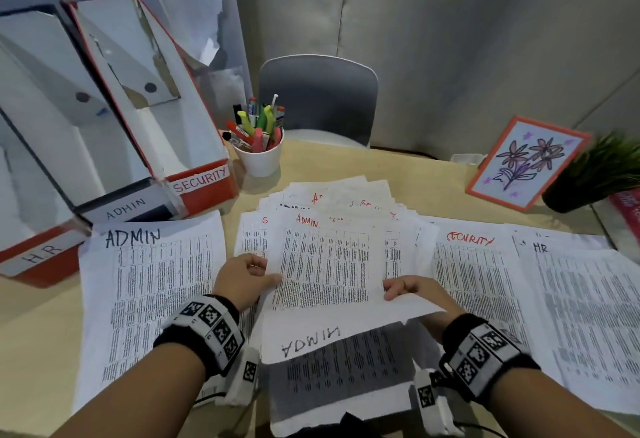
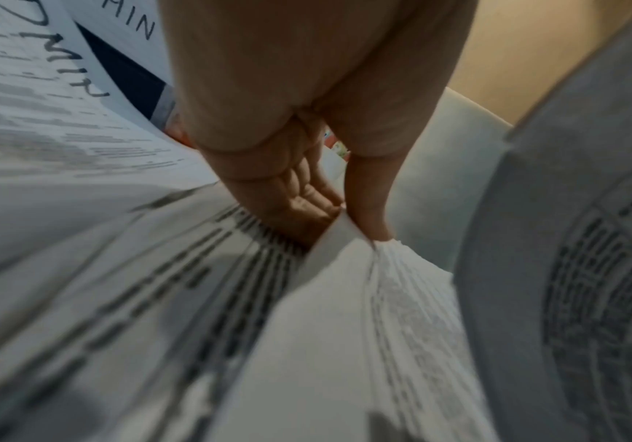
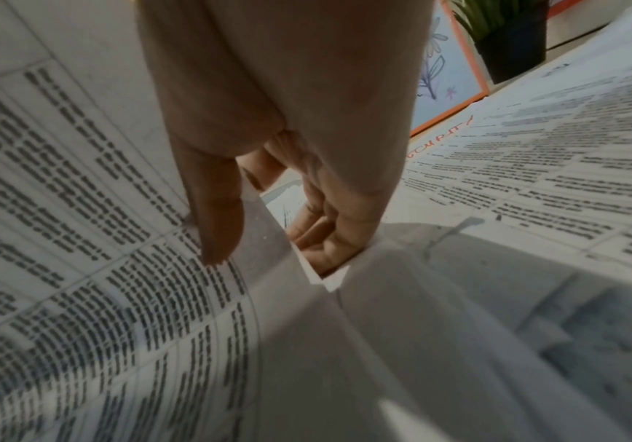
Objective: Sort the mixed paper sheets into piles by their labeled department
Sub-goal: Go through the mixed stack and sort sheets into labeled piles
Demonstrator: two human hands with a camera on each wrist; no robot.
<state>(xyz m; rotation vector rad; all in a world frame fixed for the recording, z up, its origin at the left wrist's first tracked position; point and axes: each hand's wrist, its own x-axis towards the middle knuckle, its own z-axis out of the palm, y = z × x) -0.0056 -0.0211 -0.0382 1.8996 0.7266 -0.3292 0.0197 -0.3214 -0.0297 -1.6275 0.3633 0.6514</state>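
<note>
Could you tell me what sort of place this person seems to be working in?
Most likely an office desk. Labeled file boxes for HR, ADMIN and SECURITY stand at the left, a white cup of pens and highlighters sits behind the mixed paper sheets, and a grey chair faces the wooden table.

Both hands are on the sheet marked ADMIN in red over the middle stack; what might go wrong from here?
1. The left hand and right hand pinch the red-lettered ADMIN sheet; a second sheet may cling underneath, since the stack's edges fan loosely.
2. The upside-down black-lettered ADMIN sheet overhangs the tan table edge and might slide off.
</note>
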